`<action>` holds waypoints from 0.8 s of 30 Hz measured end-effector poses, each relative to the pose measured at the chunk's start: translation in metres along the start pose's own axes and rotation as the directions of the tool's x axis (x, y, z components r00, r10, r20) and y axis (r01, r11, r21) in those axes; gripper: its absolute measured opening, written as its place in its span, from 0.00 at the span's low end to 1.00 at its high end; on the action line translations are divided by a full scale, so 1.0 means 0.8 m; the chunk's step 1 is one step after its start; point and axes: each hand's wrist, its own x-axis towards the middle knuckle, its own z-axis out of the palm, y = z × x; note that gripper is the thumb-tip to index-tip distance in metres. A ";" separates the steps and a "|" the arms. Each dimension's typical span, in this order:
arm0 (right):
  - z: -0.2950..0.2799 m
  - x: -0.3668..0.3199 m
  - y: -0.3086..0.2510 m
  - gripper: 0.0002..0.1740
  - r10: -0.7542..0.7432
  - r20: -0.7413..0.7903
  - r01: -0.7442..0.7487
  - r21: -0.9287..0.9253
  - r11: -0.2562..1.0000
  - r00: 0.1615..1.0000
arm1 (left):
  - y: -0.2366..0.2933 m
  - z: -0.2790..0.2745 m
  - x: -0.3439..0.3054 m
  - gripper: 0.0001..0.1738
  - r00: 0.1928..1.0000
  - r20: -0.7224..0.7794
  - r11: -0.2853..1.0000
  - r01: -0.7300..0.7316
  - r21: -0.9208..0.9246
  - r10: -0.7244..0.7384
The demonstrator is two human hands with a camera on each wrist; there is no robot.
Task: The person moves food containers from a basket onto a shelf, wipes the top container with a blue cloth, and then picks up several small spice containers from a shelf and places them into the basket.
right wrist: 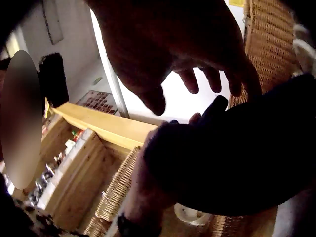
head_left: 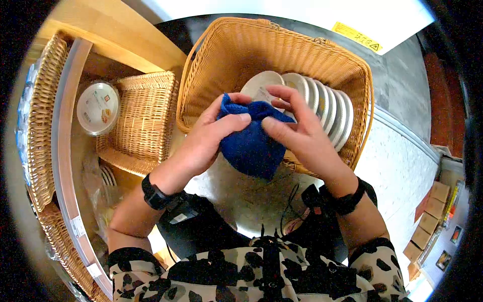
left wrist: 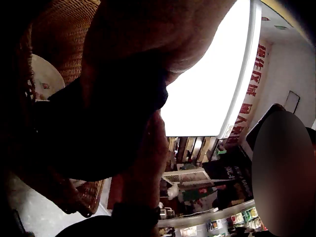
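A dark blue cloth item (head_left: 251, 146) hangs gathered at its top between the two hands, over the near rim of a large wicker basket (head_left: 221, 50). My left hand (head_left: 204, 136) pinches its upper left part, thumb in front and fingers behind. At its upper right is my right hand (head_left: 304, 133), thumb overlapping the cloth in the head view. The right wrist view shows this hand (right wrist: 173, 39) with thumb and fingers apart above the dark cloth (right wrist: 247, 153); contact there is unclear. In the left wrist view the cloth (left wrist: 94, 133) is mostly shadow.
Several round plates (head_left: 344, 121) stand in a row inside the basket. To the left, a drawer (head_left: 63, 110) contains a smaller wicker basket (head_left: 143, 113) and a round lidded container (head_left: 98, 108). Small boxes (head_left: 430, 214) line a shelf at the right. A person (left wrist: 282, 173) is nearby.
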 end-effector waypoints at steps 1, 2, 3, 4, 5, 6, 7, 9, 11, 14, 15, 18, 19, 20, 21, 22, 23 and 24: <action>0.000 0.001 0.002 0.36 -0.012 0.087 0.005 0.081 0.997 0.996 | -0.004 0.005 0.002 0.28 0.999 -0.015 0.999 -0.035 0.041 0.036; 0.003 0.001 0.008 0.36 -0.069 0.092 0.074 -0.046 0.996 0.993 | -0.008 0.011 0.005 0.29 0.999 0.005 0.999 -0.044 0.005 0.044; 0.006 0.002 0.013 0.35 -0.077 0.089 0.079 -0.018 0.997 0.993 | -0.013 0.016 0.009 0.31 0.998 0.024 0.998 -0.052 -0.032 0.053; 0.006 0.003 0.015 0.34 -0.086 0.086 0.086 0.009 0.996 0.993 | -0.013 0.021 0.012 0.32 0.997 0.044 0.996 -0.060 -0.069 0.064; 0.000 0.005 0.015 0.34 -0.015 0.055 0.011 0.085 0.996 0.998 | -0.008 0.025 0.013 0.34 0.996 0.075 0.997 -0.041 -0.059 0.046; -0.009 0.010 0.014 0.33 0.058 0.031 -0.062 0.164 0.984 0.998 | -0.005 0.024 0.016 0.33 0.994 0.101 0.994 -0.018 -0.112 0.030; -0.019 0.014 0.023 0.28 0.019 -0.026 -0.014 0.187 0.982 0.999 | -0.002 0.020 0.023 0.32 0.992 0.127 0.986 0.007 -0.164 0.014; -0.043 0.015 0.020 0.23 0.070 -0.115 -0.038 0.254 0.967 0.991 | -0.006 -0.002 0.051 0.30 0.989 0.149 0.989 0.012 -0.151 0.011; -0.071 0.015 0.014 0.23 0.094 -0.218 0.003 0.408 0.913 0.971 | -0.012 -0.013 0.076 0.28 0.997 0.081 0.965 -0.035 0.261 0.014; -0.110 0.011 0.008 0.23 0.066 -0.369 0.126 0.472 0.872 0.927 | -0.051 -0.052 0.128 0.23 0.963 0.270 0.561 -0.208 0.801 -0.027; -0.118 0.011 0.006 0.24 0.057 -0.422 0.175 0.490 0.854 0.905 | -0.048 -0.041 0.129 0.20 0.956 0.252 0.529 -0.138 0.837 -0.149; -0.126 -0.001 -0.009 0.25 0.094 -0.481 0.204 0.531 0.823 0.872 | -0.049 -0.022 0.125 0.18 0.901 0.402 0.300 -0.343 0.890 -0.162; -0.126 -0.004 -0.010 0.25 0.098 -0.474 0.198 0.535 0.821 0.875 | -0.063 -0.033 0.133 0.18 0.785 0.601 0.093 -0.594 0.799 -0.148; -0.127 -0.007 -0.011 0.25 0.101 -0.465 0.191 0.539 0.820 0.879 | -0.070 -0.035 0.138 0.18 0.771 0.598 0.063 -0.600 0.797 -0.219; -0.128 -0.008 -0.011 0.25 0.104 -0.457 0.185 0.544 0.818 0.883 | -0.073 -0.029 0.141 0.18 0.754 0.590 0.034 -0.608 0.793 -0.289; -0.127 -0.009 -0.011 0.25 0.115 -0.452 0.169 0.540 0.825 0.885 | -0.075 -0.024 0.145 0.18 0.749 0.560 0.073 -0.575 0.815 -0.353; -0.126 -0.010 -0.011 0.25 0.127 -0.448 0.152 0.535 0.831 0.885 | -0.078 -0.018 0.150 0.19 0.741 0.528 0.107 -0.537 0.837 -0.415; -0.125 -0.012 -0.011 0.25 0.140 -0.446 0.134 0.529 0.838 0.884 | -0.081 -0.012 0.155 0.19 0.736 0.483 0.201 -0.443 0.874 -0.474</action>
